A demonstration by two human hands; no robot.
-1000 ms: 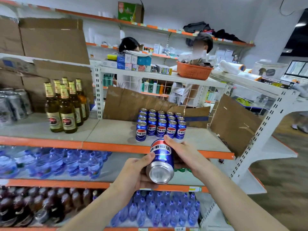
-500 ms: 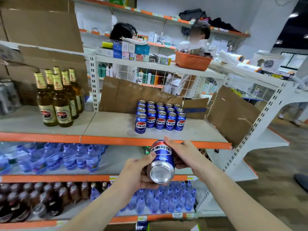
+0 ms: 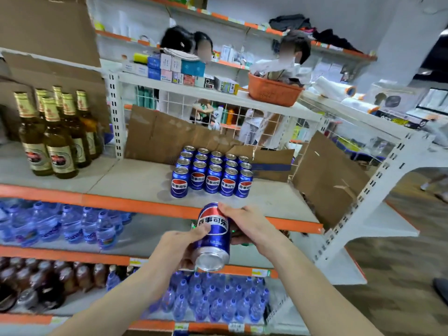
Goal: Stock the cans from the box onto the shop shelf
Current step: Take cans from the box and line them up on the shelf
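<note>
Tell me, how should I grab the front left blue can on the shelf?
Grip that can round its smooth middle, your hand coming from the left or front. It stands upright and slightly forward of its row, with bare shelf on those sides, while other cans crowd its right and back. Its round side probably fits curled fingers better than the narrow top rim.

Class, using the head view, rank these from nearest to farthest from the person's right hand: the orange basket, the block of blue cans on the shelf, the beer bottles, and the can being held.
1. Held can: touching the right hand.
2. Block of blue cans: on the shelf just above.
3. Orange basket: upper shelf, above and slightly right.
4. Beer bottles: far left.
</note>
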